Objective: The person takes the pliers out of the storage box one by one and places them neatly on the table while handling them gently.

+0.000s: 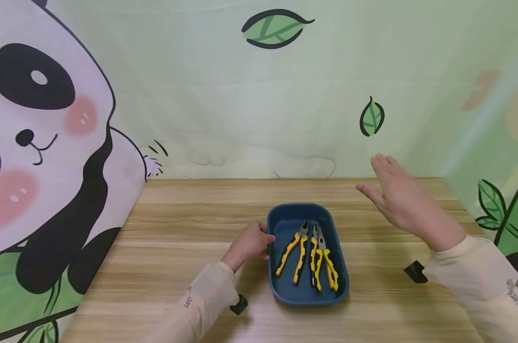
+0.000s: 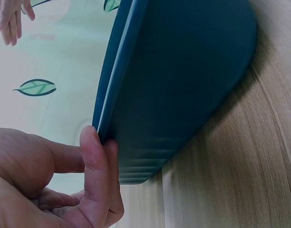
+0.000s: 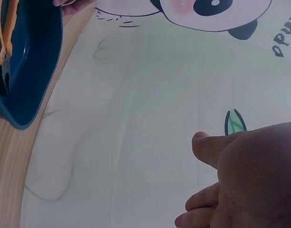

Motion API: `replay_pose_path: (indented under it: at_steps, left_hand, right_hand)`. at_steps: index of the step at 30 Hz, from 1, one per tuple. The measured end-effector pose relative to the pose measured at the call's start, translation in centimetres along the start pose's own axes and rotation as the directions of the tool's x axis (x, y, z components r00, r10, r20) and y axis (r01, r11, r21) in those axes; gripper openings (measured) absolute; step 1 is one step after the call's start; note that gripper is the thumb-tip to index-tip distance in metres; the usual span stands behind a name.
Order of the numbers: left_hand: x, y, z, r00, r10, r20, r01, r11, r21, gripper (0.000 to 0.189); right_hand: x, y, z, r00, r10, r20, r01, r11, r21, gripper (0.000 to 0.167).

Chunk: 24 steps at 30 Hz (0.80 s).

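Note:
A dark blue rectangular tray stands on the wooden table with three pairs of yellow-and-black pliers inside. The leftmost pliers lie with handles spread; the middle pliers and the right pliers lie close together, partly overlapping. All their noses point to the far end. My left hand pinches the tray's left rim between thumb and fingers, which the left wrist view shows at the tray wall. Raised to the right of the tray, my right hand has straight fingers, thumb apart, and holds nothing.
The wood-grain tabletop extends around the tray. Behind it hangs a pale green cloth backdrop with a printed panda and leaves. A small black piece sticks out by the right sleeve, another by the left.

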State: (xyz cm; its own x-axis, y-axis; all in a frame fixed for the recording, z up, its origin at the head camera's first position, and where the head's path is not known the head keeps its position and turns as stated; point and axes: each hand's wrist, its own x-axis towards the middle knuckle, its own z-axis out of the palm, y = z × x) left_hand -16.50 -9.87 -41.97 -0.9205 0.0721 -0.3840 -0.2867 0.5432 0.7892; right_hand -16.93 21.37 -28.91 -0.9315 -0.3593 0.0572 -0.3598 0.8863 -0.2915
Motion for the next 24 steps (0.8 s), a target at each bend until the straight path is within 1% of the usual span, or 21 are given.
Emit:
replay_pose_path:
  at_steps: [7,13,18,24]
  left_hand:
    - [0.0,0.1,0.0,1.0,0.008,-0.01,-0.008,1.0,0.006,0.011]
    - [0.1,0.0,0.2,1.0,0.02,-0.017,-0.02,0.999,0.026,0.011]
    - [0.2,-0.1,0.3,1.0,0.016,-0.01,-0.015,1.0,0.019,0.011]
    - [0.2,-0.1,0.2,1.0,0.025,-0.015,-0.025,1.0,0.009,0.011]
  right_hand:
    - [0.2,-1.9,0.5,0.999,-0.045,-0.011,0.045,0.999,0.001,0.08]
    - [0.4,-3.0,1.0,0.999,-0.055,0.003,0.055,0.998,0.006,0.082]
    - [0.4,-3.8,1.4,0.998,-0.054,0.012,0.054,0.999,0.006,0.082]
    - [0.7,-4.7,1.9,0.998,-0.068,0.008,0.068,0.998,-0.01,0.082]
